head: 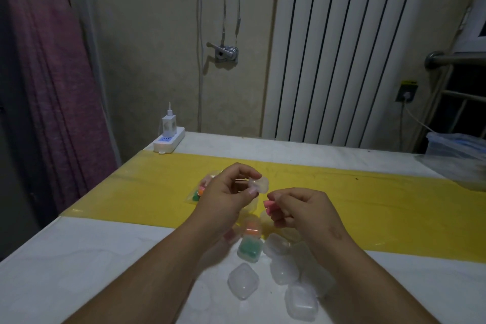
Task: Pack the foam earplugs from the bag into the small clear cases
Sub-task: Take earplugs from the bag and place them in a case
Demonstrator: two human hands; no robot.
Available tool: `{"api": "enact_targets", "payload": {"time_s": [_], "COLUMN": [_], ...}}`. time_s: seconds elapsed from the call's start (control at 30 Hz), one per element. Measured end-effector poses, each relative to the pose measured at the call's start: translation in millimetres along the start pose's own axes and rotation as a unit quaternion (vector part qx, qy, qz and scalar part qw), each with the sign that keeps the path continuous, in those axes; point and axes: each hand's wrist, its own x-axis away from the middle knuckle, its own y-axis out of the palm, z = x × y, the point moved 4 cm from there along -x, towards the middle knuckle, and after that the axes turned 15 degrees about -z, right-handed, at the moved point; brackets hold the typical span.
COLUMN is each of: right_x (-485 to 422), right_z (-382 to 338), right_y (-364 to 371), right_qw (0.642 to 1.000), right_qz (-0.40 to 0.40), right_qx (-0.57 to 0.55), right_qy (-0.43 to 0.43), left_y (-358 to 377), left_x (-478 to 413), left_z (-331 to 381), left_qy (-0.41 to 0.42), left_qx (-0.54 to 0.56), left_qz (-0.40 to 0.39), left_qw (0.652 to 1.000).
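My left hand (227, 196) holds a small clear case (259, 184) above the table, pinched between thumb and fingers. Just to its right, my right hand (299, 209) pinches pink foam earplugs (271, 206) at the fingertips, close to the case. The clear bag (200, 191) with orange and green earplugs lies on the yellow strip behind my left hand, partly hidden. Below my hands stand a case with orange earplugs (252, 229) and a case with green earplugs (249, 250). Several empty clear cases (243, 281) lie around them on the white table.
A white power strip (169, 141) with a charger sits at the table's far left corner. A clear plastic bag (456, 155) lies at the far right edge. A yellow strip (381, 200) crosses the white table (92, 265). A radiator stands behind.
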Motion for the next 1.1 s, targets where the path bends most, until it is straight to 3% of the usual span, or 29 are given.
{"api": "enact_targets", "payload": {"time_s": [0.83, 1.1], "right_x": [-1, -2], "right_z": [2, 5], "right_y": [3, 1], "right_qw": [1.0, 0.996], "right_qz": [-0.01, 0.061], "right_qx": [0.013, 0.058], "right_qy": [-0.015, 0.001], "left_y": [4, 11], "left_x": [1, 0], "left_z": [5, 10], "left_qy": [0.009, 0.022], "left_qx": [-0.169, -0.188], "left_qz": [0.03, 0.042], "left_qw": [0.985, 0.981]}}
